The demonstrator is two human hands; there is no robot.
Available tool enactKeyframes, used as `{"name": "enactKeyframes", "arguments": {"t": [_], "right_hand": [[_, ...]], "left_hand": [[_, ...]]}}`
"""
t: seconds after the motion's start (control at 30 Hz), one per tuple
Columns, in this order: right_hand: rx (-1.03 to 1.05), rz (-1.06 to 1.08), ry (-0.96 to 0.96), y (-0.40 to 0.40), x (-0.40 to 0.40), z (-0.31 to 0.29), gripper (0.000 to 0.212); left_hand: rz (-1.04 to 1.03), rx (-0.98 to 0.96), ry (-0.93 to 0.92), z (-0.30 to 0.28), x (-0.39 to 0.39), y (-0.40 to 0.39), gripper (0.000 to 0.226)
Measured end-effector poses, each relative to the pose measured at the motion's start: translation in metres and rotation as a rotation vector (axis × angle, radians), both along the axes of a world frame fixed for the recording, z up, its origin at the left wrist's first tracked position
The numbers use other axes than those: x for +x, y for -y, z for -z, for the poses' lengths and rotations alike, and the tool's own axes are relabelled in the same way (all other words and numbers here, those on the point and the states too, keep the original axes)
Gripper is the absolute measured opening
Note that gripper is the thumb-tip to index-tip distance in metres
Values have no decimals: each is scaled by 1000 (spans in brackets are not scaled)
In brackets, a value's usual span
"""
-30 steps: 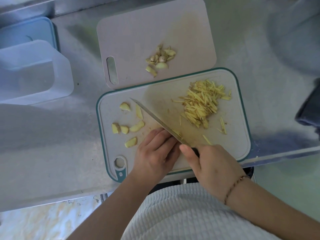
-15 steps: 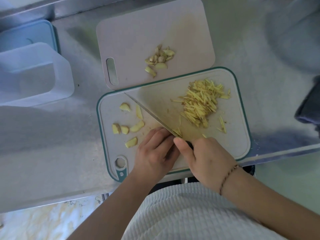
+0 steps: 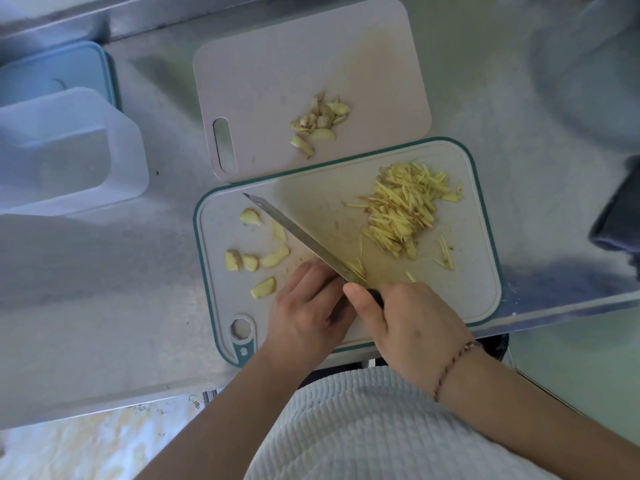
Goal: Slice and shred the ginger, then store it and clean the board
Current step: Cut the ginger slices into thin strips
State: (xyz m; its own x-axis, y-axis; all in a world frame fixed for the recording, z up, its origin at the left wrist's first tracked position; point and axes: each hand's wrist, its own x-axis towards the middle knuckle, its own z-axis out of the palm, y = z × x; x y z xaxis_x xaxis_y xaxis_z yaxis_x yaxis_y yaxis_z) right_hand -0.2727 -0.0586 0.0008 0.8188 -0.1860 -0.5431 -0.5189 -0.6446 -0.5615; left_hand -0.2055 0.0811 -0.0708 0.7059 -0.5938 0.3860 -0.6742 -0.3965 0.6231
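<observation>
- Ginger being cut sits under the knife (image 3: 304, 239) near the front edge of the teal-rimmed cutting board (image 3: 485, 292); a few fresh shreds (image 3: 355, 268) lie just right of the blade.
- Right hand (image 3: 408, 323) grips the dark knife handle, thumb along its top; blade runs diagonally up-left, tip near the board's back-left corner.
- Left hand (image 3: 308, 313) has fingers curled, knuckles against the blade's left side, pressing down on the piece being cut; that piece is mostly hidden by the fingers.
- Shredded ginger pile (image 3: 405, 211) on the board's right half, w/ a few stray strips (image 3: 445, 254) near its right edge.
- Uncut ginger slices (image 3: 258, 261) scattered on the board's left half, left of the blade.
- 2nd board, plain pinkish (image 3: 277, 64), lies behind the teal one, touching or slightly under its back edge; holds a small heap of ginger peel & scraps (image 3: 320, 121).
- Clear plastic container (image 3: 65, 154) at left, well apart from the boards; a blue lid (image 3: 59, 69) lies behind it.
- All on a stainless steel counter (image 3: 104, 289), dull & reflective, w/ a raised metal back edge at top.
- Dark cloth-like item (image 3: 620, 216) at the far right edge, cannot tell what it is.
- Front edge of counter at bottom; pale mottled floor (image 3: 86, 441) below left, greenish floor at right.
- Person wears a white ribbed top (image 3: 363, 427) & a thin cord bracelet (image 3: 453, 365) on the right wrist.
</observation>
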Motion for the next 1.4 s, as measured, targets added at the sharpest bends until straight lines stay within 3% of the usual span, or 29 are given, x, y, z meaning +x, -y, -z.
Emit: {"name": "enactKeyframes", "arguments": {"t": [0.27, 0.43, 0.63, 0.83, 1.0, 1.23, 1.4], "right_hand": [[61, 35, -8, 5, -7, -1, 71], [25, 3, 24, -1, 2, 1, 69], [72, 41, -5, 4, -11, -4, 72], [22, 4, 20, -2, 3, 2, 72], [50, 44, -7, 4, -23, -1, 75], [65, 20, 5, -2, 5, -2, 67], [80, 32, -28, 3, -11, -12, 63]], "left_hand": [[25, 32, 27, 2, 0, -1, 10], [-2, 25, -9, 1, -1, -1, 22], [28, 18, 6, 2, 0, -1, 12], [14, 14, 5, 0, -1, -3, 26], [29, 45, 2, 2, -2, -4, 11], [8, 16, -7, 0, -1, -3, 25], [32, 14, -19, 0, 0, -4, 20]]}}
